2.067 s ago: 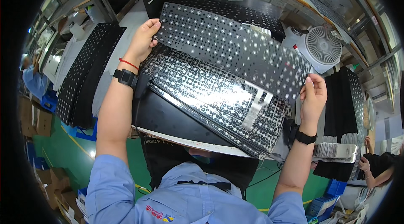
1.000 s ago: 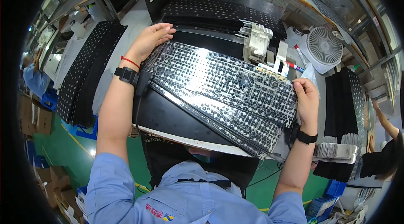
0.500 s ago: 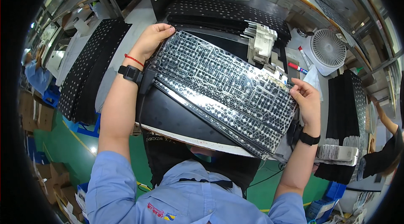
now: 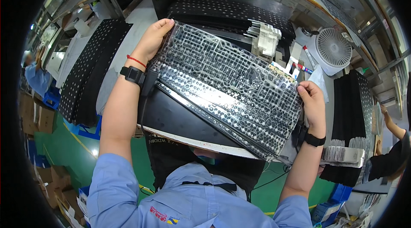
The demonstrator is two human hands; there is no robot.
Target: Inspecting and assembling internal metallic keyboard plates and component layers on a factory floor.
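Long rectangular clear plastic sheet (image 4: pixel 214 52) with fine pale lines and dark dots: was held up over the white-edged worktable (image 4: pixel 201 145), above a slanted stack of glossy clear sheets (image 4: pixel 222 106) of similar pattern. Saw below a smooth green floor (image 4: pixel 83 142) marked with yellow lines. Noted a flat black panel (image 4: pixel 175 114) under the stack. Found, at the table's back, an open dark-walled bin (image 4: pixel 163 6), filled with black sheets dotted with pale spots (image 4: pixel 205 7); saw spotted black strips (image 4: pixel 85 65) piled at the left, another black pile (image 4: pixel 346 103) at the right. Saw brown cardboard boxes (image 4: pixel 46 121) at lower left, and a blue plastic crate (image 4: pixel 341 190) at lower right; could not make out its contents. Spotted a round white fan (image 4: pixel 334 50) at the back right. Traced the sheet's long axis from left to right, with the right end slanting nearer the body, the left end farther off. Saw both hands well apart: left hand (image 4: pixel 154 37) pinched on the far left corner, right hand (image 4: pixel 312 95) pinched on the far right one. Noticed, just beyond the sheet, a pile of thin pale pieces (image 4: pixel 267 41).
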